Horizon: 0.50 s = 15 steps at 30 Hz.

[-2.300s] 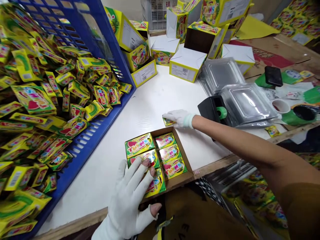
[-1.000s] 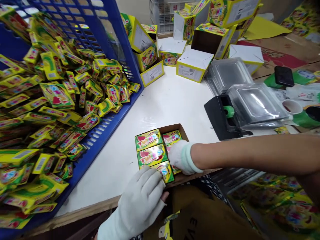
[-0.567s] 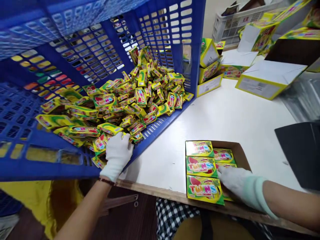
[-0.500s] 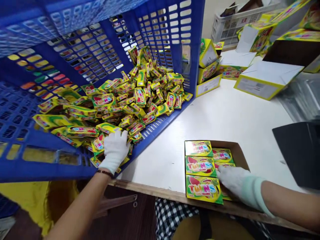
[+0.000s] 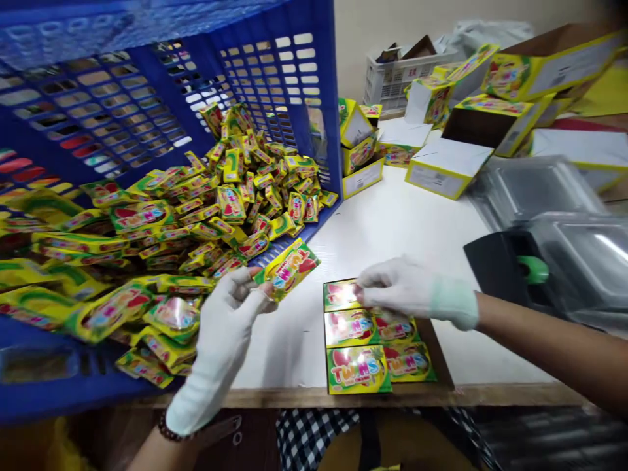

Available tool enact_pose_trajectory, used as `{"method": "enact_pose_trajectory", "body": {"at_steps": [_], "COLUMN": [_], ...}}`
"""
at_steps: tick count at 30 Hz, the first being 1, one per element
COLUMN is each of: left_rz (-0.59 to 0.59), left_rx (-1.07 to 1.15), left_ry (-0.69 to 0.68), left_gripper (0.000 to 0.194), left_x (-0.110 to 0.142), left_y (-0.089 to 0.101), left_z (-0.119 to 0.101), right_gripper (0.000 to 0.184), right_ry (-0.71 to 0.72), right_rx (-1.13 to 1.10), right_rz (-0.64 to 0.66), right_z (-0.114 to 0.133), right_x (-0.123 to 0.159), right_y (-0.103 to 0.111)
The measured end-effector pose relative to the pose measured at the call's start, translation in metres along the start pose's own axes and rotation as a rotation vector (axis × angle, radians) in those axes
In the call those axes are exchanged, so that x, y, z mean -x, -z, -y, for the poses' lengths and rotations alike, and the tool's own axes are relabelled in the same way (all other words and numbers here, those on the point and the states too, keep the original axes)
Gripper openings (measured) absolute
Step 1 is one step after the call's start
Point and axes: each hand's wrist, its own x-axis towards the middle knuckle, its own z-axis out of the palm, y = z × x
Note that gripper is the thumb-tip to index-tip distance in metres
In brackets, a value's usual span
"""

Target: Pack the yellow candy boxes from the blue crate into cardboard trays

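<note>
My left hand (image 5: 235,311), in a white glove, pinches a small yellow-green TWINS candy box (image 5: 289,268) between thumb and fingers, above the table beside the crate's edge. My right hand (image 5: 397,284), also gloved, hovers over the far end of an open carton (image 5: 444,366). Its fingers are loosely bent and apart, close to the far left candy box (image 5: 342,296), with nothing visible held in them. Candy boxes lie in two columns in the carton; my right hand covers part of the right column. A strip of brown carton wall shows on the right.
A tilted blue crate (image 5: 314,150) full of loose candy boxes (image 5: 230,203) takes up the left. Yellow-edged cartons (image 5: 439,173) stand at the back. Clear plastic containers (image 5: 544,190) and a black object (image 5: 495,268) lie at right. The wooden table edge (image 5: 275,397) runs in front.
My left hand has come up out of the pile with a candy box. My right hand has moved from the carton's near right part to its far end. The view has shifted right.
</note>
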Motion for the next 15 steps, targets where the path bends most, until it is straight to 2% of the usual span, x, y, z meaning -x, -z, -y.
{"method": "enact_pose_trajectory", "body": {"at_steps": [2, 4, 5, 7, 9, 11, 13, 15], "left_rz": [0.049, 0.129, 0.181, 0.292, 0.358, 0.397, 0.508, 0.633], "left_rx": [0.169, 0.21, 0.179, -0.015, -0.358, -0.798, -1.254, -1.565], "left_ry": [0.029, 0.015, -0.01, -0.123, -0.315, -0.471, -0.461, -0.386], "left_gripper": [0.045, 0.038, 0.035, 0.031, 0.032, 0.033, 0.031, 0.04], "left_x": [0.022, 0.041, 0.048, 0.05, 0.04, 0.023, 0.008, -0.002], "left_y": [-0.038, -0.066, -0.074, -0.075, -0.057, -0.027, 0.008, 0.039], "left_z": [0.004, 0.01, 0.012, 0.018, 0.025, 0.034, 0.044, 0.057], "right_gripper": [0.038, 0.042, 0.039, 0.034, 0.033, 0.032, 0.031, 0.035], "right_ry": [0.007, 0.136, 0.207, 0.261, 0.178, 0.016, -0.108, -0.163], "right_rx": [-0.325, -0.472, -0.447, -0.205, 0.18, 0.576, 0.868, 1.017], "right_rz": [0.015, -0.064, -0.126, -0.163, -0.03, 0.191, 0.368, 0.463], "right_z": [0.008, 0.002, -0.004, -0.015, -0.02, -0.018, -0.014, -0.014], "right_x": [-0.004, -0.006, -0.004, 0.004, 0.013, 0.015, 0.004, -0.016], "right_y": [-0.01, -0.015, -0.012, 0.003, 0.025, 0.039, 0.04, 0.03]}}
